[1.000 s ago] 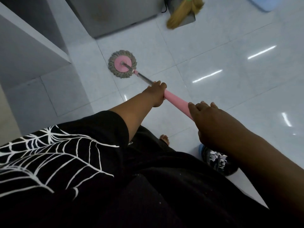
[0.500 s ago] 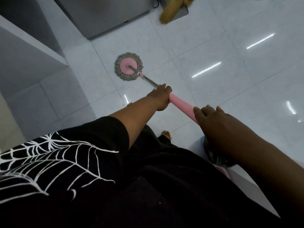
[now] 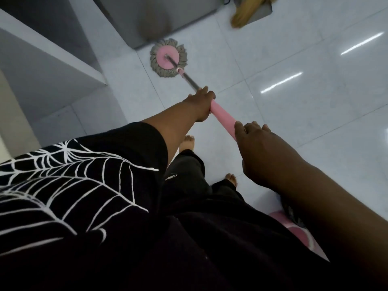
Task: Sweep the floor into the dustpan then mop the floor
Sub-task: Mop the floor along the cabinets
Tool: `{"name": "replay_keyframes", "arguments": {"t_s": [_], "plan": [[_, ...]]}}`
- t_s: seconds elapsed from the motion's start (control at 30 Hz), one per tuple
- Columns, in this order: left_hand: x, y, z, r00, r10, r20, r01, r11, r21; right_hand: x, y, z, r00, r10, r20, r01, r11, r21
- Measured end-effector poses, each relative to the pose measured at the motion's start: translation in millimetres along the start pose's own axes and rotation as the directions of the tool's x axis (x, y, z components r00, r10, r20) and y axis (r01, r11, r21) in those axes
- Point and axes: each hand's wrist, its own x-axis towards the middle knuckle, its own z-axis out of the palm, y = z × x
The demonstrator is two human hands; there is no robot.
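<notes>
A round mop head (image 3: 168, 57), grey strands around a pink disc, lies flat on the white tiled floor (image 3: 294, 106) close to the foot of a grey cabinet. Its metal shaft runs back into a pink handle (image 3: 223, 118). My left hand (image 3: 201, 105) is wrapped around the handle where pink meets metal. My right hand (image 3: 259, 152) grips the handle lower down, nearer my body. A straw-coloured broom (image 3: 245, 12) rests on a grey dustpan (image 3: 260, 11) at the top edge.
A grey cabinet (image 3: 159, 15) stands at the top. A white ledge and wall (image 3: 52, 57) close the left side. My bare feet (image 3: 186, 142) stand on the tiles. A pink and dark object (image 3: 294, 225) sits partly hidden under my right arm.
The mop head has slid forward across the tiles to the cabinet's foot, and both hands followed it along the handle's line. My feet have stepped forward.
</notes>
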Motion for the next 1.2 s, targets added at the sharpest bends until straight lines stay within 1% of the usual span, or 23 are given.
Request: {"name": "replay_keyframes", "arguments": {"t_s": [0.2,0.33,0.43,0.67,0.93,1.07,1.2], "plan": [[24,-26,-36,0.999,-0.038,0.029,0.036,0.997,0.074,45,-8,-11,0.998,0.01,-0.056,-0.01,1.0,0.015],[20,-15,-35,0.999,-0.043,0.005,0.043,0.995,0.087,35,-3,-7,0.994,0.037,-0.105,-0.032,0.998,0.052],[10,3,-23,0.999,-0.016,-0.033,0.019,0.997,0.079,11,6,-3,0.986,0.067,-0.155,-0.057,0.996,0.07],[-24,66,32,0.997,0.064,-0.042,-0.06,0.994,0.086,-71,31,28,0.986,0.121,-0.111,-0.114,0.991,0.066],[-62,137,107,0.992,0.123,-0.021,-0.12,0.987,0.106,-160,52,85,0.988,0.133,-0.078,-0.127,0.989,0.082],[-72,162,126,0.987,0.158,-0.004,-0.157,0.983,0.09,-186,65,100,0.986,0.166,-0.022,-0.163,0.981,0.1],[-73,167,127,0.987,0.161,0.005,-0.161,0.985,0.068,-187,69,99,0.986,0.159,-0.048,-0.156,0.986,0.05]]}}
